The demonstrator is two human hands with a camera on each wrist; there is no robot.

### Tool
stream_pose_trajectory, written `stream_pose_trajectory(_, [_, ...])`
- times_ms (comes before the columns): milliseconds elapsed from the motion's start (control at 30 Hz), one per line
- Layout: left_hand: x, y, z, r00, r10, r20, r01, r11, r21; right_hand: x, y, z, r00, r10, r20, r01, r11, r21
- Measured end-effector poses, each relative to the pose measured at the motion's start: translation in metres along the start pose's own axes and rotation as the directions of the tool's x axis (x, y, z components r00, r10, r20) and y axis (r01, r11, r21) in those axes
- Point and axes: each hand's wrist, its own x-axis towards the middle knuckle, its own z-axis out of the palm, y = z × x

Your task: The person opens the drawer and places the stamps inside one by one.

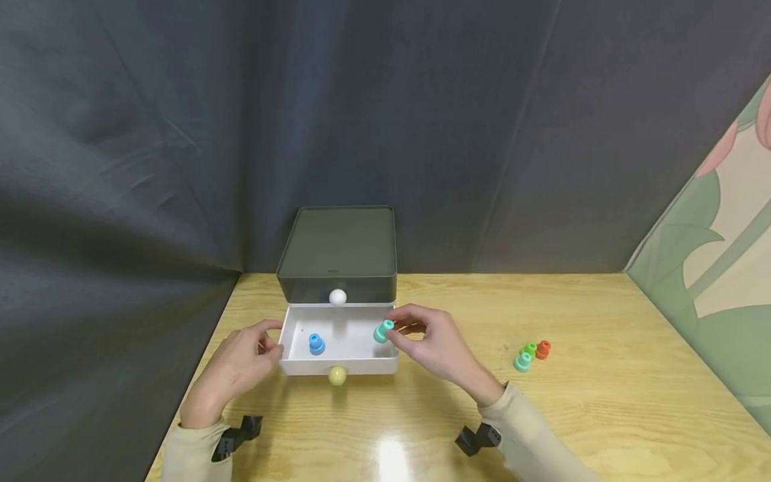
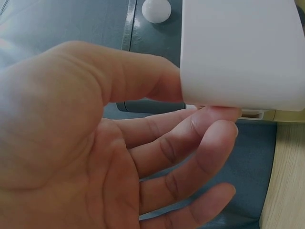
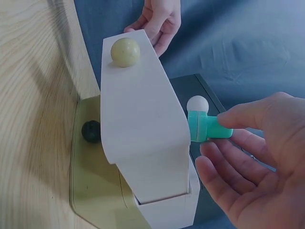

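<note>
A small white drawer [image 1: 349, 366] with a yellow knob [image 1: 337, 375] stands pulled out of a dark grey-green box [image 1: 340, 244]. My left hand [image 1: 235, 365] holds the drawer's left edge near the front corner, with the thumb tip partly hidden in the left wrist view. Above the drawer's right end, my right hand [image 1: 436, 341] pinches a turquoise stepped peg [image 3: 209, 127] between thumb and fingers. Inside the drawer, toward the left, stands a blue stepped peg [image 1: 316, 344].
Right of the box, a turquoise peg [image 1: 523, 362], a green peg [image 1: 529, 349] and a red peg [image 1: 543, 349] stand close together on the wooden table [image 1: 458, 294]. A white knob [image 1: 338, 297] marks the upper drawer. Below shows an olive tier with a black knob [image 3: 91, 131]. Dark curtains hang behind.
</note>
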Motion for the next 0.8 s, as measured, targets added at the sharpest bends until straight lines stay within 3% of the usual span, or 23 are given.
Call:
stream_pose_trajectory(433, [0.000,0.000,0.000,1.000,-0.008,0.010,0.008,1.000,-0.007,0.014,-0.008,0.018,0.996,-0.037,0.076,0.036,0.999,0.004])
stream_pose_trajectory(800, [-0.001,0.000,-0.001,1.000,0.000,0.017,0.000,1.000,-0.014,0.036,-0.013,0.042,0.986,-0.007,0.169,0.013,0.999,-0.030])
